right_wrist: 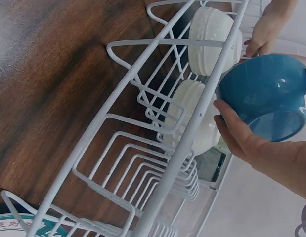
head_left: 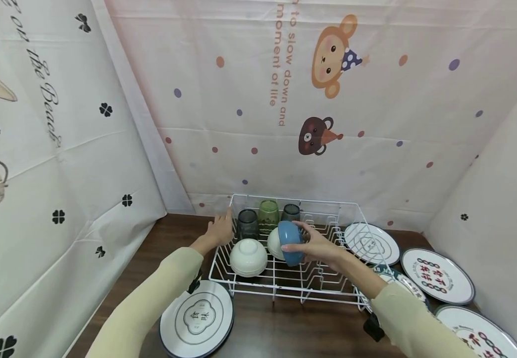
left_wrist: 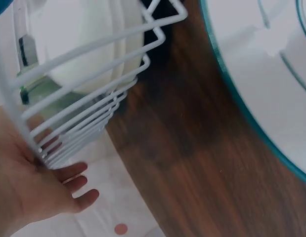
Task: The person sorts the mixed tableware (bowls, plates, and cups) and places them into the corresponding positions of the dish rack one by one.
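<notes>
My right hand (head_left: 318, 247) holds a blue bowl (head_left: 290, 242) between thumb and fingers. The bowl is tipped on its side above the white wire dish rack (head_left: 280, 287), close against a white bowl (head_left: 273, 244). Another white bowl (head_left: 248, 258) sits upside down at the rack's front left. At the rack's left side, my left hand (head_left: 220, 229) grips the wire edge; in the left wrist view its fingers (left_wrist: 76, 185) lie on both sides of the wires. Behind the bowls stand a dark glass (head_left: 248, 223), a green glass (head_left: 268, 215) and a smaller dark glass (head_left: 291, 212).
Stacked plates (head_left: 197, 318) lie at the rack's front left. Several patterned plates, including one with red characters (head_left: 438, 276), lie to its right on the brown wooden table (head_left: 285, 330). Printed cloth (head_left: 240, 99) walls in the back and both sides.
</notes>
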The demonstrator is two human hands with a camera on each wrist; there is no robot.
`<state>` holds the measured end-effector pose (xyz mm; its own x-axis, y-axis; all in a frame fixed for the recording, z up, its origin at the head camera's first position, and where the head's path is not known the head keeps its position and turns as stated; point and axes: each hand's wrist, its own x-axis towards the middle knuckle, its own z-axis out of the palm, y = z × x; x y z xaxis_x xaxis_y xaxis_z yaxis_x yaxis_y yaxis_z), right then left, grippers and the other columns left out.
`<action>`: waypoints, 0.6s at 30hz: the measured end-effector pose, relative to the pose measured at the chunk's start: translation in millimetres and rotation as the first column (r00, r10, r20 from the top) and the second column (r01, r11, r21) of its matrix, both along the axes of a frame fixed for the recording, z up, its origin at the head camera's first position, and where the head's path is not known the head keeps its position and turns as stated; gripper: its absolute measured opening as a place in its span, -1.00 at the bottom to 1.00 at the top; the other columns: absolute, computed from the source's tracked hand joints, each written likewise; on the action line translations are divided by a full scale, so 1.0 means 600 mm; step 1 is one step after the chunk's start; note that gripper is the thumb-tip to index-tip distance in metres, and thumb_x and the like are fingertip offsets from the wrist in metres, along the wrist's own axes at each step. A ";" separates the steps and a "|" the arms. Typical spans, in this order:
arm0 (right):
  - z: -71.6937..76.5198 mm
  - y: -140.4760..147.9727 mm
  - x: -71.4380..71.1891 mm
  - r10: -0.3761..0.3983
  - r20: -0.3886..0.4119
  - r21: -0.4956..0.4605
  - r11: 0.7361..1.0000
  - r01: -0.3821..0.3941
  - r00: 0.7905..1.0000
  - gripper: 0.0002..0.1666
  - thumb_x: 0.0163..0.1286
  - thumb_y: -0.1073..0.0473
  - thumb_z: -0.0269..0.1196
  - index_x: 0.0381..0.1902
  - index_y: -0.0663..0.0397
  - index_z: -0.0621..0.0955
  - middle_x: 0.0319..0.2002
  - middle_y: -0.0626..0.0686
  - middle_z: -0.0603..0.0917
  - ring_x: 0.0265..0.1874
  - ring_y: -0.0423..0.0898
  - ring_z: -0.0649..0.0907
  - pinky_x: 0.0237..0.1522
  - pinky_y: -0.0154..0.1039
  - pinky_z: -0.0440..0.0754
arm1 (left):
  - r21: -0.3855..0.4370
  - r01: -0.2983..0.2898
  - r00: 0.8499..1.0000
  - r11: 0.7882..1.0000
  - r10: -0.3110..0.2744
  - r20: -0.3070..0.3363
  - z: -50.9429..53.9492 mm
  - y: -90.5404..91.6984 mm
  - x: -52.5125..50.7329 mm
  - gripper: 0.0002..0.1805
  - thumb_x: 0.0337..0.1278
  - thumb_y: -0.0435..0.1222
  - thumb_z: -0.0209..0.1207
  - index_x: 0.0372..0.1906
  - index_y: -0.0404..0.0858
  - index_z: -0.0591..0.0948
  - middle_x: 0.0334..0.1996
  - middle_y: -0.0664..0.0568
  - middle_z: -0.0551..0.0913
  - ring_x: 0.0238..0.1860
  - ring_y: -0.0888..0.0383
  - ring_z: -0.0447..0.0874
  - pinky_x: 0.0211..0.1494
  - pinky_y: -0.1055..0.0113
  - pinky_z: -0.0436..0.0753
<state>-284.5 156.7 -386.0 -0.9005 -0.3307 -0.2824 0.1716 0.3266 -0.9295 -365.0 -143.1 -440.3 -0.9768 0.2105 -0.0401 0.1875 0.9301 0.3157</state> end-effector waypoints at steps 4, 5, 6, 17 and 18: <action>0.002 -0.009 -0.002 0.025 -0.025 0.090 0.996 -0.023 0.999 0.18 0.24 0.04 0.47 0.64 -0.09 0.04 0.41 0.48 0.21 0.26 0.47 0.51 0.12 0.27 0.64 | -0.001 -0.028 0.996 1.000 0.028 -0.081 -0.014 0.002 -0.001 -0.12 0.40 -0.34 0.11 0.61 -0.47 -0.09 0.41 -0.42 0.39 0.47 -0.35 0.24 0.35 -0.26 0.42; 0.001 -0.009 -0.001 0.041 -0.034 0.114 0.993 -0.036 0.999 0.18 0.23 0.02 0.47 0.64 -0.08 0.05 0.40 0.49 0.23 0.25 0.46 0.52 0.11 0.25 0.65 | -0.005 -0.032 0.995 0.999 0.032 -0.091 -0.017 0.004 -0.001 -0.12 0.41 -0.34 0.12 0.61 -0.45 -0.09 0.40 -0.42 0.40 0.46 -0.35 0.26 0.34 -0.25 0.43; 0.000 -0.010 -0.001 0.058 -0.044 0.136 0.989 -0.052 0.997 0.19 0.22 0.01 0.48 0.63 -0.08 0.06 0.40 0.49 0.23 0.25 0.44 0.52 0.10 0.25 0.65 | -0.008 -0.036 0.994 0.999 0.035 -0.100 -0.019 0.005 -0.002 -0.13 0.41 -0.34 0.12 0.61 -0.45 -0.09 0.39 -0.42 0.41 0.45 -0.35 0.27 0.33 -0.25 0.44; -0.020 -0.030 0.007 0.363 -0.271 0.467 0.859 -0.208 0.892 0.21 -0.04 0.01 0.61 0.52 0.16 0.30 0.23 0.41 0.50 0.12 0.29 0.60 0.02 0.18 0.67 | 0.089 -0.041 0.986 0.995 0.055 -0.156 -0.023 0.005 0.005 -0.16 0.32 -0.41 0.05 0.60 -0.45 -0.04 0.03 -0.42 0.62 0.08 -0.33 0.59 0.01 -0.14 0.63; -0.022 -0.032 0.008 0.384 -0.293 0.500 0.842 -0.202 0.876 0.21 -0.07 0.00 0.62 0.50 0.18 0.33 0.20 0.39 0.53 0.11 0.29 0.60 0.03 0.19 0.66 | 0.094 -0.043 0.986 0.995 0.058 -0.156 -0.026 0.005 0.005 -0.16 0.31 -0.42 0.04 0.60 -0.45 -0.04 -0.01 -0.41 0.63 0.05 -0.32 0.60 -0.02 -0.13 0.63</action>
